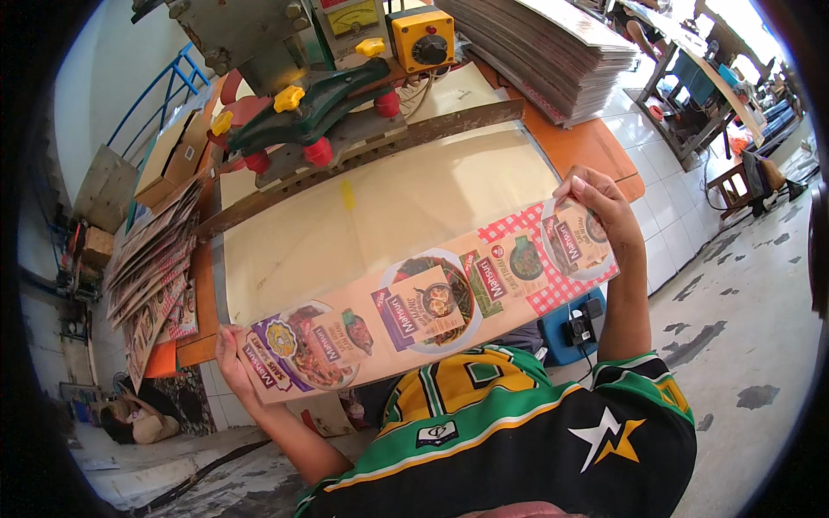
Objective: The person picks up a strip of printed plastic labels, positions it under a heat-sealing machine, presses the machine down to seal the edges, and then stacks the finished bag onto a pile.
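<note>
A long printed panel (363, 298) with pictures of food bowls and a red checked corner is stretched between my two hands, tilted up toward the right. My left hand (233, 363) grips its lower left end, fingers mostly behind it. My right hand (598, 203) pinches the upper right end, thumb on the edge. Behind the panel lies the cream-coloured machine bed (389, 186), with a small yellow strip (348, 194) on it. A metal bar (458, 123) crosses the far side of the bed, below a dark green bracket (319, 112) with yellow knobs and red fittings.
A tall stack of flat boards (561, 60) stands on the orange table (587, 155) at the far right. Many printed panels (160, 268) lie in a loose pile at left, beside a cardboard box (173, 160). A yellow control box (421, 39) sits behind the bracket. Another person (138, 419) is at lower left.
</note>
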Demonstrator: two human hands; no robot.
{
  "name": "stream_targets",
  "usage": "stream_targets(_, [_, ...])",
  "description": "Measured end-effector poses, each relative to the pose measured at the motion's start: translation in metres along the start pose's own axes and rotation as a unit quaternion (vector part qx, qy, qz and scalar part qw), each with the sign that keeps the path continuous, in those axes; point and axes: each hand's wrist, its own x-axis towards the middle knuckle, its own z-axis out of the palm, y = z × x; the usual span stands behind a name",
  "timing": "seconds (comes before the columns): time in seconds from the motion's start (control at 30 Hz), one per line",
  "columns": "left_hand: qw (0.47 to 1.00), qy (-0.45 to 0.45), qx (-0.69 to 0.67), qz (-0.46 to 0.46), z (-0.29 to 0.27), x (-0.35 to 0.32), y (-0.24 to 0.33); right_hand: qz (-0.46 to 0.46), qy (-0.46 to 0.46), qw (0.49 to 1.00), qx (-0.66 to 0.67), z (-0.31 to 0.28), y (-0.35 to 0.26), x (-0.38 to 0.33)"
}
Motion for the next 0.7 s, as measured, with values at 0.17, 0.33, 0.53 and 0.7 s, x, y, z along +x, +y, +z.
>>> stream_targets(0.17, [0.999, -0.035, 0.007, -0.023, -0.006, 0.011, 0.003, -0.011, -0.016, 0.999, -0.037, -0.006, -0.001, 0.003])
stream_targets(0.33, [0.989, -0.052, 0.132, 0.044, -0.004, 0.036, 0.017, -0.07, 0.054, 0.979, -0.185, 0.001, -0.01, 0.022])
stream_targets(0.53, [0.983, -0.075, 0.11, 0.128, -0.02, 0.061, 0.029, -0.142, 0.017, 0.961, -0.235, -0.011, -0.013, 0.04])
stream_targets(0.7, [0.98, -0.075, 0.09, 0.162, -0.014, 0.065, 0.018, -0.179, 0.043, 0.953, -0.239, -0.013, 0.002, 0.043])
